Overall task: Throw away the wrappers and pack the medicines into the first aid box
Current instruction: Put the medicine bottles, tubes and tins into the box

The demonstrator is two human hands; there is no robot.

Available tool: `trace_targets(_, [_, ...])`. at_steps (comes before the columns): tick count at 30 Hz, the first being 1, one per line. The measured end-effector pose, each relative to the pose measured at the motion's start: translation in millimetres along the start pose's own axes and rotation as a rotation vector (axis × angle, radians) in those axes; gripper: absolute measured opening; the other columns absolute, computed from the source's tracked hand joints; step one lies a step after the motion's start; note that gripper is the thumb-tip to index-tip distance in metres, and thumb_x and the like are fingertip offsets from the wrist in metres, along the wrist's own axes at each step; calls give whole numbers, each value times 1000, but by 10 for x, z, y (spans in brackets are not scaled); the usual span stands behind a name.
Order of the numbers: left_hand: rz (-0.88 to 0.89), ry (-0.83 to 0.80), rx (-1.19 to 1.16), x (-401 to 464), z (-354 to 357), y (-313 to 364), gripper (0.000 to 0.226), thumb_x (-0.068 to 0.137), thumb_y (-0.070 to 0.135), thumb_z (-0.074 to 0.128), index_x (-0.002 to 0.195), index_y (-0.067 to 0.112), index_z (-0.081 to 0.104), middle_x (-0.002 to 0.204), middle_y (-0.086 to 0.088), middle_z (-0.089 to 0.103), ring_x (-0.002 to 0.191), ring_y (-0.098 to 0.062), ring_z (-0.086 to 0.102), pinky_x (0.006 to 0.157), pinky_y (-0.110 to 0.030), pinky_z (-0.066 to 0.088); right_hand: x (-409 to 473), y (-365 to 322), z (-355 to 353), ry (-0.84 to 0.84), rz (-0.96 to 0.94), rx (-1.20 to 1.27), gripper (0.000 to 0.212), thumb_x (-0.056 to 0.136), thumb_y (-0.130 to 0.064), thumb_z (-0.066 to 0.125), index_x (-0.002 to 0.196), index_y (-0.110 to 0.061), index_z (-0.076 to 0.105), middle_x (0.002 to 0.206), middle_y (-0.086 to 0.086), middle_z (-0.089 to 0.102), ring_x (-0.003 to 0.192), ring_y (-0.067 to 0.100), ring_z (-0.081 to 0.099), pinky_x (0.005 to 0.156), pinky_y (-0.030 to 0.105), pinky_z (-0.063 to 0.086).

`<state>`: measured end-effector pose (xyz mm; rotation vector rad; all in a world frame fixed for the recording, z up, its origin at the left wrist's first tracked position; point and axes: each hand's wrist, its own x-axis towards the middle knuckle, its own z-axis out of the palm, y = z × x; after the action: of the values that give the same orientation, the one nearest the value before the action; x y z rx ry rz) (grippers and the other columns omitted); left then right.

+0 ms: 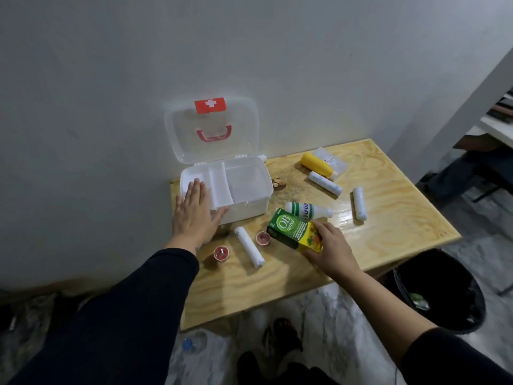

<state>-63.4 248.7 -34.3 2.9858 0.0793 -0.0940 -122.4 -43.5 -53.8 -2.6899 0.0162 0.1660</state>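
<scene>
A white first aid box (249,187) stands open at the back left of the wooden table (388,223), its lid leaning on the wall. My left hand (194,215) lies flat on the box's front left corner, fingers spread. My right hand (330,245) grips a green and yellow medicine carton (294,230), lifted slightly off the table. Loose on the table lie a white bottle with green stripes (308,210), a yellow bottle (316,163), three white rolls (249,246) (324,182) (359,203) and two small red cups (221,253) (263,238).
A black bin (441,290) with some waste inside stands on the floor at the table's right front corner. A clear plastic wrapper (333,159) lies behind the yellow bottle. A plastic water bottle (194,341) lies on the floor under the table's front edge.
</scene>
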Motion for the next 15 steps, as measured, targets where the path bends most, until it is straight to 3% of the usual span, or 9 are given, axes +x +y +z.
trace_targets(4, [4, 14, 21, -9, 24, -7, 89, 92, 67, 19, 153, 5, 0, 162, -10, -4, 150, -20, -4, 121, -38, -1, -76, -28, -92, 93, 97, 170, 69, 75, -25, 76, 136, -15, 45, 129, 6, 53, 115, 22, 51, 97, 35, 44])
trace_targets(8, [-7, 17, 29, -22, 33, -4, 90, 91, 67, 17, 153, 5, 0, 162, -10, -3, 150, -21, -3, 122, -37, 1, -65, -86, -391, 235, 98, 224, 68, 73, -23, 80, 132, -8, 49, 124, 11, 56, 110, 24, 55, 90, 27, 42])
trace_targets(10, [-20, 12, 43, -27, 25, -2, 91, 91, 68, 16, 153, 5, 0, 162, -11, -4, 150, -21, -4, 122, -36, 1, 64, -183, -538, 253, 52, 235, 68, 73, -22, 80, 132, -11, 49, 124, 12, 54, 113, 27, 54, 95, 33, 47])
trace_targets(12, [-40, 1, 50, -31, 6, -6, 92, 91, 69, 16, 153, 4, -1, 162, -12, -5, 150, -22, -5, 121, -35, 0, 271, -348, -654, 240, -8, 183, 69, 73, -24, 79, 134, -15, 47, 125, 12, 51, 115, 29, 52, 96, 42, 47])
trace_targets(15, [-64, -13, 64, -39, -24, -31, 91, 91, 67, 16, 153, 3, -2, 161, -13, -6, 149, -23, -6, 120, -35, -3, 631, -695, -764, 208, -134, -21, 69, 76, -26, 74, 138, -15, 44, 127, 12, 50, 116, 32, 48, 95, 41, 44])
